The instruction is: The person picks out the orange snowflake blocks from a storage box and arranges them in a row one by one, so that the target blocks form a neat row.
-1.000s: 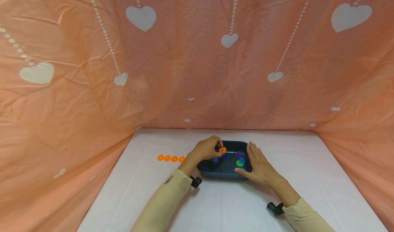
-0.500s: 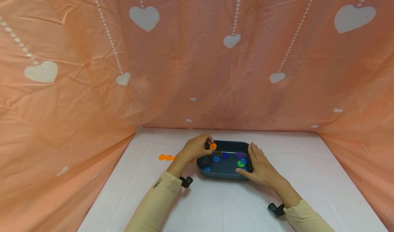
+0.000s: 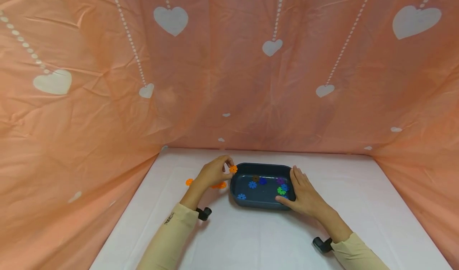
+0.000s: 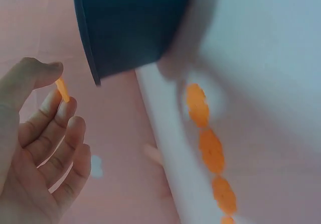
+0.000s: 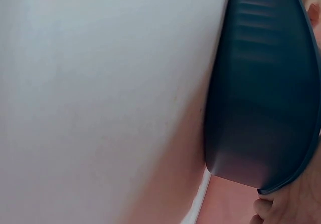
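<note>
My left hand [image 3: 212, 173] pinches an orange flower-shaped disc [image 3: 233, 169] between thumb and fingertips, at the upper left corner of a dark tray [image 3: 256, 204]. In the left wrist view the held disc [image 4: 62, 90] is seen edge-on, apart from the tray wall [image 4: 135, 28]. A row of similar orange discs [image 4: 211, 151] lies on the table left of the tray, partly hidden by my left wrist in the head view. My right hand [image 3: 305, 194] rests on the tray's right end, fingers straight along the rim, thumb over the front right corner.
Inside the tray lie several flower discs: blue [image 3: 252, 185], brown [image 3: 255, 178], purple [image 3: 280, 180] and green [image 3: 281, 190]. The white table [image 3: 251, 238] ends at an orange curtain [image 3: 251, 102] with white hearts.
My left hand has lifted the orange disc from over the tray and carried it left to the tray's corner. The right hand has stayed on the tray.
</note>
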Demonstrator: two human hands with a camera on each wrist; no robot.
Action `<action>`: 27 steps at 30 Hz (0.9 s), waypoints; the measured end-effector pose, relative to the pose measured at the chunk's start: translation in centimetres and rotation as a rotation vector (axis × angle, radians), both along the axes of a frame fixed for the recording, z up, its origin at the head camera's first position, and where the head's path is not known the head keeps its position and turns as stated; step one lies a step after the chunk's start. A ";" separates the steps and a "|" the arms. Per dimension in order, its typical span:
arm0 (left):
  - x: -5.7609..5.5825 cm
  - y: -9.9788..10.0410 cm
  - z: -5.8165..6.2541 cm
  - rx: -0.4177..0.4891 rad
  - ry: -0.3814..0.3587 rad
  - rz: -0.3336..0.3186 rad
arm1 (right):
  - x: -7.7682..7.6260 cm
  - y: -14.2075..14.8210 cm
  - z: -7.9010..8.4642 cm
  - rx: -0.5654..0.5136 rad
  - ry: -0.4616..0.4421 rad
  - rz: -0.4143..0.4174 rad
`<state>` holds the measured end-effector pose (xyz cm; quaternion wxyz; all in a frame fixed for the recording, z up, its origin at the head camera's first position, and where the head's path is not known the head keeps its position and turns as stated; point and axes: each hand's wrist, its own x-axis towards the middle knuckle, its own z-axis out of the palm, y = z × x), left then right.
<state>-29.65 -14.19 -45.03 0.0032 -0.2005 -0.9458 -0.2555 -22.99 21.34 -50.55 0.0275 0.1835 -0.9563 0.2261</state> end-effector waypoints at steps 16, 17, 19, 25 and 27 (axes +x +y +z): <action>0.3 -6.4 -1.7 0.039 -0.007 0.117 | -0.1 0.1 -0.2 -0.008 -0.002 0.000; 0.3 -6.8 -1.9 0.042 -0.012 0.124 | -0.1 0.1 -0.2 -0.008 -0.003 -0.002; 0.3 -7.7 -2.2 0.053 -0.025 0.139 | -0.1 0.1 -0.2 -0.007 -0.002 -0.001; 0.6 -10.5 -3.0 0.056 -0.059 0.174 | -0.1 0.1 -0.2 -0.005 0.005 0.003; 0.7 -11.4 -3.3 0.047 -0.068 0.187 | -0.1 0.1 -0.2 -0.005 0.004 0.003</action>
